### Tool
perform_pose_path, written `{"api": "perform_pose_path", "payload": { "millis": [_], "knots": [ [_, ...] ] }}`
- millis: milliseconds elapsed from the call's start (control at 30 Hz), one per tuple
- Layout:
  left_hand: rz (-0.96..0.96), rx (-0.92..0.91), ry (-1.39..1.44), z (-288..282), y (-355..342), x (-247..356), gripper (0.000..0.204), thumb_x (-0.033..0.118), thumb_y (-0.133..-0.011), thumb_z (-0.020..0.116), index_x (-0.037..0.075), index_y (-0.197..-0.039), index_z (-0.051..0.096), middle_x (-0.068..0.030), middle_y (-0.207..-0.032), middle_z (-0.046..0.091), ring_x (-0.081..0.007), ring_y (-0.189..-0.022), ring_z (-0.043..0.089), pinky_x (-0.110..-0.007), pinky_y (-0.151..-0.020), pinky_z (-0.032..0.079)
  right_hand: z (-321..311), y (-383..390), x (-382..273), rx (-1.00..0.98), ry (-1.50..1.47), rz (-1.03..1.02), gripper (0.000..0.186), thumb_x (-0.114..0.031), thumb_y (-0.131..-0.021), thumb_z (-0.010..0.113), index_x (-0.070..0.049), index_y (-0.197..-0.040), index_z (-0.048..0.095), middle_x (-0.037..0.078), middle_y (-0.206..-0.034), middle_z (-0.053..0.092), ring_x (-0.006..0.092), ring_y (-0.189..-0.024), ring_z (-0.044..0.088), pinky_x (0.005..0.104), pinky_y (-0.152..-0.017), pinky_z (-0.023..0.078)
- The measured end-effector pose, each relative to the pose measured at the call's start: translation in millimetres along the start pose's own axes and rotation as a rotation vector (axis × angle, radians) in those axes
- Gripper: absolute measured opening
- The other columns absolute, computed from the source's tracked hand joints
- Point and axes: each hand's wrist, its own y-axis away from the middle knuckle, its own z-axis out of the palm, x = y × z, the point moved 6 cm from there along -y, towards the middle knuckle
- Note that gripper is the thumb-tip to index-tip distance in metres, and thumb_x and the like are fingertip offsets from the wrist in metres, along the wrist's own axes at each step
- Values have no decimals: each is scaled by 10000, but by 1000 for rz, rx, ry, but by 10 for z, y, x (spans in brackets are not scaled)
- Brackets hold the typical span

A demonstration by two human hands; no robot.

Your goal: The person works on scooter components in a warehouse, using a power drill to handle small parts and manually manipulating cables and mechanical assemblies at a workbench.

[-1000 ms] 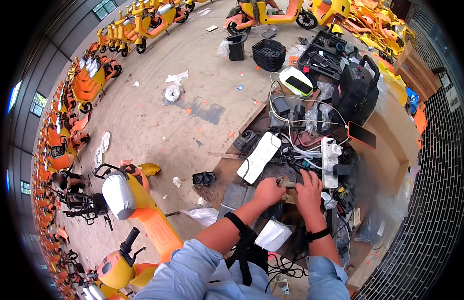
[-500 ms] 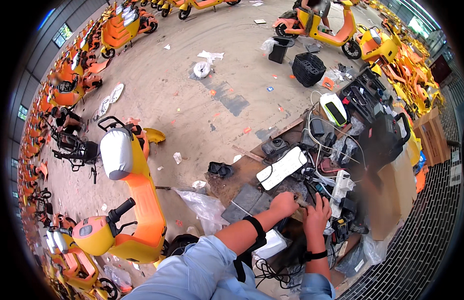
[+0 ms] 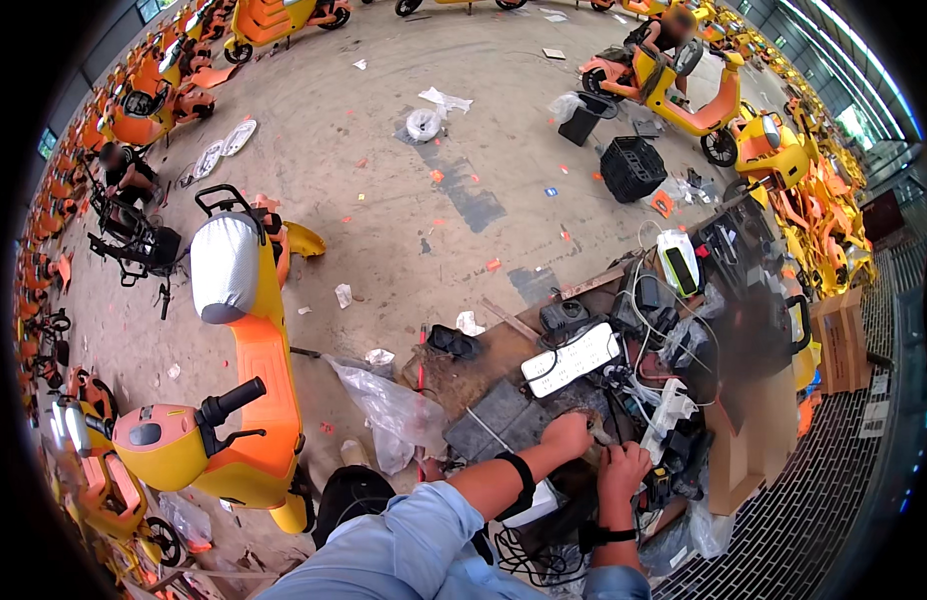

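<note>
My left hand (image 3: 568, 436) is closed above the cluttered bench, fingers curled around something small that I cannot make out. Close to its right is my right hand (image 3: 624, 470), its fingers bent and pressed together near the same spot; what they hold, if anything, is hidden. A white power strip (image 3: 571, 360) lies just beyond both hands. Another white power strip (image 3: 670, 414) with plugs and cables sits to the right of my right hand. Left of my left hand lies a dark grey flat slab (image 3: 496, 424). A black and yellow battery-like block (image 3: 660, 490) is beside my right wrist.
A yellow and orange scooter (image 3: 264, 360) stands at my left. A clear plastic bag (image 3: 389, 415) hangs by the bench's left edge. An open cardboard box (image 3: 749, 455) is at right. Farther off are a black crate (image 3: 632, 168), a black bin (image 3: 585, 118) and two people near scooters.
The view has shifted, bringing more of the far right into sight. My right hand's fingers, raised and more spread before, are now lower and drawn together. My left hand stays closed near it.
</note>
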Motion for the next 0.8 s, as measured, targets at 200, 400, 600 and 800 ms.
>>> {"api": "perform_pose_path", "payload": {
  "millis": [200,400,600,800],
  "knots": [
    [-18,-25,16,-87,54,18,300,222,-781,661,26,-1000,720,-239,-993,699,-397,-949,676,-489,-840,544,168,41,14,-77,3,-38,122,-199,-794,731,-89,-815,682,92,-881,609,312,-886,563,448,-818,424],
    [-22,-70,11,-123,113,-5,326,204,-772,672,29,-1045,713,-246,-1021,694,-395,-985,670,-487,-871,536,218,124,-7,-75,-60,39,140,-208,-808,727,-78,-844,690,114,-847,630,346,-819,613,476,-742,466],
    [34,-47,-29,17,-7,-16,346,240,-759,688,44,-1043,716,-242,-1004,695,-403,-974,670,-489,-867,536,226,208,102,-51,-168,229,137,-198,-837,722,-63,-859,706,148,-847,655,371,-788,639,473,-687,507],
    [50,-7,-79,-19,-195,25,255,269,-737,722,34,-834,708,-211,-825,701,-377,-794,694,-438,-721,550,204,224,156,73,-224,311,151,-217,-867,699,-67,-860,687,128,-854,641,348,-835,620,460,-738,487]
  ]
}}
